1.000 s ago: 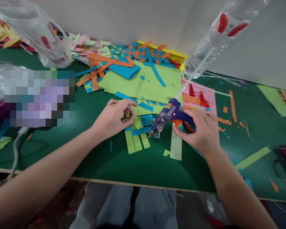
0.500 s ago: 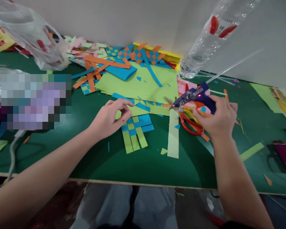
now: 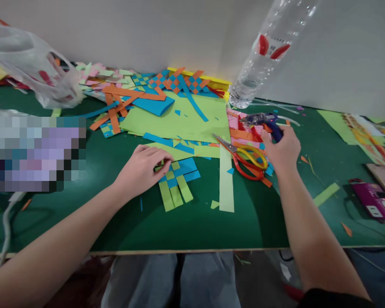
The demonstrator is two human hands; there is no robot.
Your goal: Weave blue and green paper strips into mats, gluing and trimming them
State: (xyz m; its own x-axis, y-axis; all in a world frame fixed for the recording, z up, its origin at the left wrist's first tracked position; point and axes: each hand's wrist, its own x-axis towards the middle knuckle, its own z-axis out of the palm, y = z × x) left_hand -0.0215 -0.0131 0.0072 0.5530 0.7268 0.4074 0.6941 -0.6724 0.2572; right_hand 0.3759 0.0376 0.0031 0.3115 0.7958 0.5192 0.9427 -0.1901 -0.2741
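My right hand [image 3: 285, 147] is closed round the handle of a dark blue glue gun [image 3: 272, 125], whose nozzle points left above pink paper. Just left of this hand lie scissors [image 3: 248, 160] with red and yellow handles, blades towards the upper left. My left hand [image 3: 144, 171] is curled, thumb and index finger together at the upper left corner of a blue and green woven paper piece [image 3: 173, 182]. Whether the fingertips grip anything is hidden. The woven piece lies flat, its green strips towards me. A pale green paper strip [image 3: 226, 184] lies to its right.
Green paper sheets [image 3: 179, 119] and woven paper fish [image 3: 176, 81] lie at the back. A plastic bottle [image 3: 263, 55] stands near the wall, a plastic bag [image 3: 45, 72] at left. A blurred-out device [image 3: 38, 154] is left; a purple box [image 3: 374, 199] lies right.
My right hand has carried the glue gun away from over the scissors, back and to the right, uncovering the blades. My left hand has come down to the woven paper. The view has shifted slightly.
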